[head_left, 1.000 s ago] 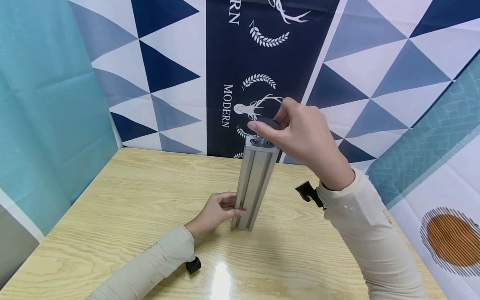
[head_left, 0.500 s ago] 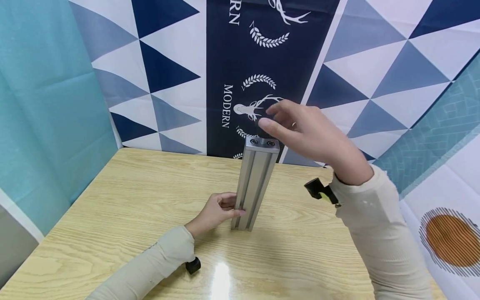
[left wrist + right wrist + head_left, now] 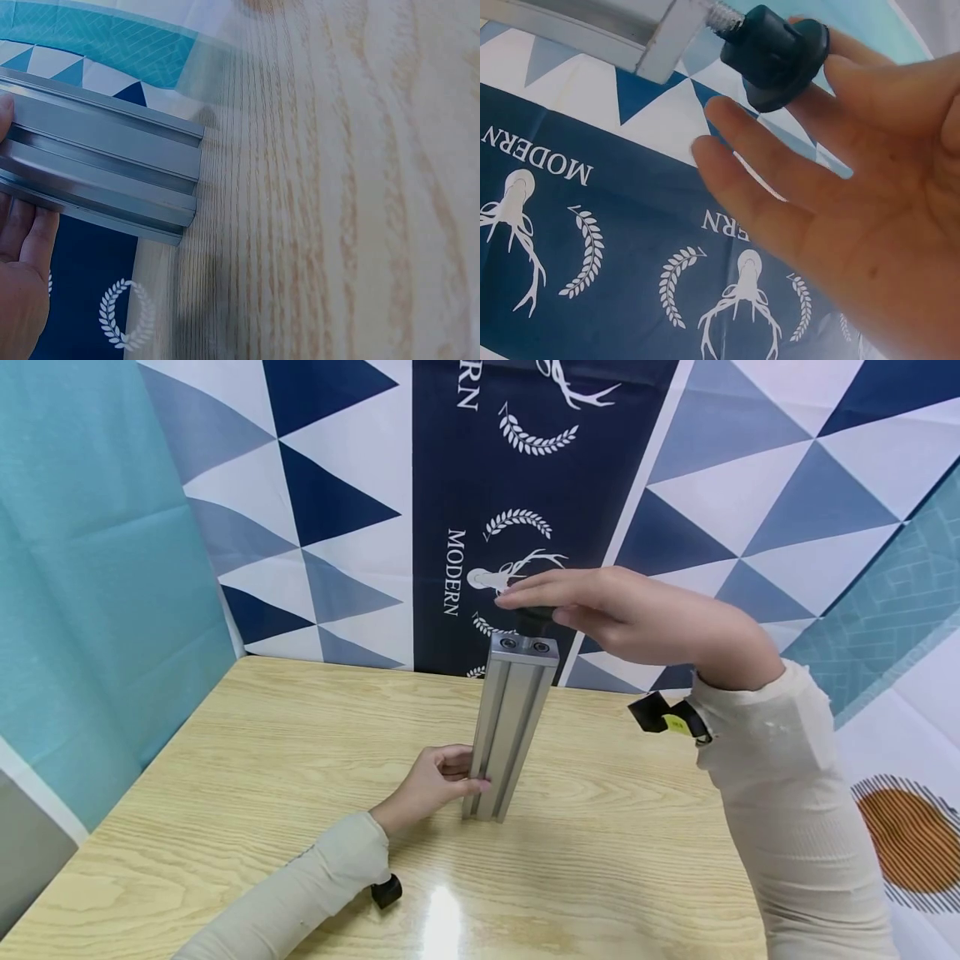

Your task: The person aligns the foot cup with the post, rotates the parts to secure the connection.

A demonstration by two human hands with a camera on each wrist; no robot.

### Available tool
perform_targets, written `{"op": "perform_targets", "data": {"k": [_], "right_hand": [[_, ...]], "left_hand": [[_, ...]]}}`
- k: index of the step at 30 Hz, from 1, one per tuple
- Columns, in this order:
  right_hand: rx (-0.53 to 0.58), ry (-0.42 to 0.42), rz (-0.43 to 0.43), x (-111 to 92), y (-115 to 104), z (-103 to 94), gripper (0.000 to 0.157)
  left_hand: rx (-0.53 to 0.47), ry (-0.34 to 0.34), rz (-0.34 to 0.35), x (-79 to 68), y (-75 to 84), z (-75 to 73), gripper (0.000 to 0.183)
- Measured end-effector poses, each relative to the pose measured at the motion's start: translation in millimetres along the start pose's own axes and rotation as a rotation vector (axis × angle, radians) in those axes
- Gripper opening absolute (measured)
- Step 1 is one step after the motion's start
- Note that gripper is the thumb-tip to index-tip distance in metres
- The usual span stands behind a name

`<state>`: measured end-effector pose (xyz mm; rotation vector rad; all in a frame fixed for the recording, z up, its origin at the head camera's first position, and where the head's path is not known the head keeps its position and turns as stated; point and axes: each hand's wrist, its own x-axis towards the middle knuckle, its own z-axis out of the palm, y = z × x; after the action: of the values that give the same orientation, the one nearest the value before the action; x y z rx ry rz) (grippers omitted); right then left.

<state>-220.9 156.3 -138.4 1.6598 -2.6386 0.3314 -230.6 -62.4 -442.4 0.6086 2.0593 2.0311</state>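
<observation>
An aluminium profile (image 3: 510,718) stands upright on the table, slightly tilted in the head view. My left hand (image 3: 429,783) grips it near its lower end, thumb on the front face and fingers round behind. From the profile's top end rises a black levelling foot (image 3: 534,622); its threaded stud (image 3: 725,19) shows between end plate and foot in the right wrist view. My right hand (image 3: 645,614) reaches over the foot with fingers straight, thumb beside its round base. In the left wrist view the profile (image 3: 105,154) ends close at the wooden surface.
The wooden table (image 3: 300,710) spreads round the profile. Close behind hangs a patterned cloth (image 3: 337,468), with a teal cloth (image 3: 90,568) on the left. Black wrist cameras (image 3: 386,891) sit on both sleeves.
One second ago my right thumb and fingers pinched the levelling foot's base. They have let go, and the hand has turned and straightened over the foot. My left hand keeps its place.
</observation>
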Motion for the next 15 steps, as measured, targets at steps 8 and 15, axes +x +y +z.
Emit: {"op": "perform_targets", "data": {"k": [8, 15], "right_hand": [[-0.051, 0.152, 0.076, 1, -4, 7.9, 0.040], [-0.073, 0.315, 0.297, 6, -15, 20.4, 0.034]], "left_hand": [[0.004, 0.006, 0.014, -0.1, 1.7, 0.1, 0.049], [-0.001, 0.002, 0.012, -0.1, 0.3, 0.3, 0.050]]}}
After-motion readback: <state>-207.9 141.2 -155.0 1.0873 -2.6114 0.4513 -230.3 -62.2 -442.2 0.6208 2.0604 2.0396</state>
